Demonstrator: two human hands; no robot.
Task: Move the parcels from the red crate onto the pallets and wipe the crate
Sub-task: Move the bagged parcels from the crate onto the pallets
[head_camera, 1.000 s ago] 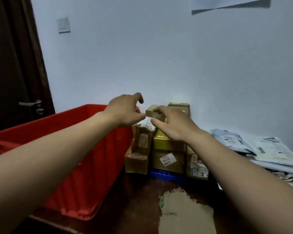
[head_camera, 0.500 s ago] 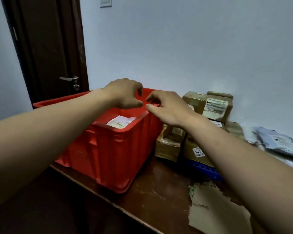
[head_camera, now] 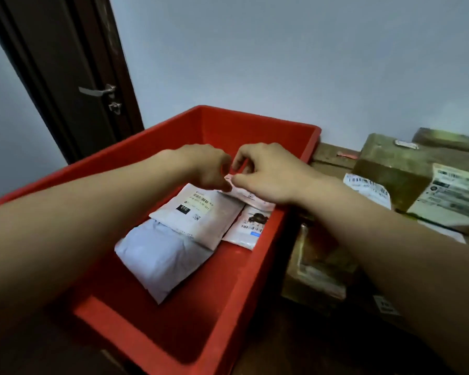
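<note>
Fingers (head_camera: 243, 182) of left hand (head_camera: 207, 167) and right hand (head_camera: 271, 175) curled close, pinching the edge of a pink parcel (head_camera: 256, 198) inside the red crate (head_camera: 257, 131); four parcels in there: pink parcel, white labelled parcel (head_camera: 201, 221), lilac parcel (head_camera: 160, 259), barcoded parcel (head_camera: 248, 227); cardboard boxes (head_camera: 390, 169) just beside the crate, right.

Half buried under the right hand (head_camera: 271, 171) inside the red crate (head_camera: 255, 121): a pink parcel (head_camera: 251, 198). Right of the crate, cut by the edge: cardboard boxes (head_camera: 385, 169), labels (head_camera: 452, 194) unreadable.
</note>
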